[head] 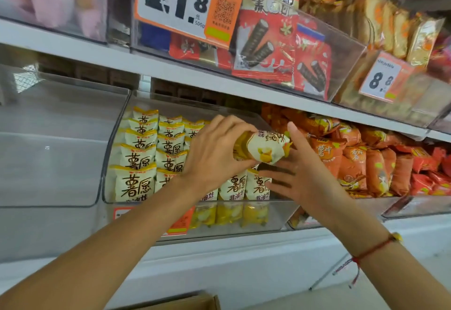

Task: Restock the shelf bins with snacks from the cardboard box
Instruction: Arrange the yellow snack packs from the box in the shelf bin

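A white metal upper shelf [170, 65] carries clear plastic bins of red wafer-roll packets [266, 41] and orange-gold snack packs [395, 31]. The white lower shelf [244, 243] bears a clear bin [275, 217] of yellow-and-white chip packets [136, 160], an orange-packet bin [419, 206] beside it.

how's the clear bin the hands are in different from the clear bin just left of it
The clear plastic bin holding yellow-and-white snack packets is stocked in neat upright rows; the clear plastic bin to its left shows no packets inside. The stocked bin carries an orange price tag on its front; no tag shows on the left bin. The left hand grips one yellow-and-white packet over the stocked bin. Both are transparent with curved fronts, on the same shelf.
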`<state>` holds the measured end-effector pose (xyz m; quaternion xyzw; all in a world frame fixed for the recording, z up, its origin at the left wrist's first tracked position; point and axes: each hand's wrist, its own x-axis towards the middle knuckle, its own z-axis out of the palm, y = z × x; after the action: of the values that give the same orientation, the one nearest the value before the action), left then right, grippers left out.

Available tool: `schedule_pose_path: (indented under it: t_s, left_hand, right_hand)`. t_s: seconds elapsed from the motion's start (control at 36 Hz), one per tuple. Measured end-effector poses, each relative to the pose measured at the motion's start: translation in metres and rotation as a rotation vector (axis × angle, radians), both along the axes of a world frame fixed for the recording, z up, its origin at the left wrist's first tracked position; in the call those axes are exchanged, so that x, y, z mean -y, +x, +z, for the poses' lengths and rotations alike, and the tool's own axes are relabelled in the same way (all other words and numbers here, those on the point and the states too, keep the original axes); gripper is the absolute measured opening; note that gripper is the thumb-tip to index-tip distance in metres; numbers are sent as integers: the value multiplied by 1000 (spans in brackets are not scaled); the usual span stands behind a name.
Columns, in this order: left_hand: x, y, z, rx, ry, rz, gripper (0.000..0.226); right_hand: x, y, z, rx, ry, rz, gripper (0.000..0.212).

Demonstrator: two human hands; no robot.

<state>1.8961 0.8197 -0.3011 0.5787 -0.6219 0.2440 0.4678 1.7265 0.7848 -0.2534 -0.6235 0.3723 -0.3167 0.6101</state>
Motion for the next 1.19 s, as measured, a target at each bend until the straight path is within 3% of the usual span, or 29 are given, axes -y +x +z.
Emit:
schedule_pose_path:
  t_s: [0.11, 0.17, 0.28, 0.39, 0.56, 0.69, 0.83, 0.92, 1.0, 1.06, 1.19]
  left_hand:
    - [-3, 0, 0, 15, 52, 5, 62]
    - [-3, 4, -3, -25, 230, 68, 79]
    - [0, 12, -14, -100, 715, 190, 83]
    - [1, 10, -14, -70, 805, 195, 73]
    - [1, 10, -16, -82, 797, 192, 70]
    - [1, 10, -15, -93, 783, 195, 68]
    - [2, 9, -15, -106, 791, 194, 67]
    - [2, 10, -15, -110, 785, 186, 66]
    - [2, 10, -16, -109, 782, 188, 66]
    - [2, 10, -15, -105, 779, 192, 67]
    - [-1, 11, -10, -128, 769, 175, 73]
  right_hand:
    - [0, 12, -6, 79, -53, -117, 38]
    - [4, 9, -8, 46, -290, -222, 34]
    - [24, -4, -12, -394, -1006, -340, 51]
    - [49, 10, -12, -784, -1340, -324, 39]
    - [71, 48, -16, -1012, -1278, -340, 41]
    - [84, 62, -16, -1008, -1182, -329, 46]
    - [91, 69, -20, -1070, -1138, -289, 31]
    - [104, 68, -29, -1117, -1102, -190, 35]
    - [107, 64, -23, -1064, -953, -74, 39]
    - [103, 61, -16, -1010, -904, -12, 30]
    - [65, 39, -7, -865, -1034, 47, 31]
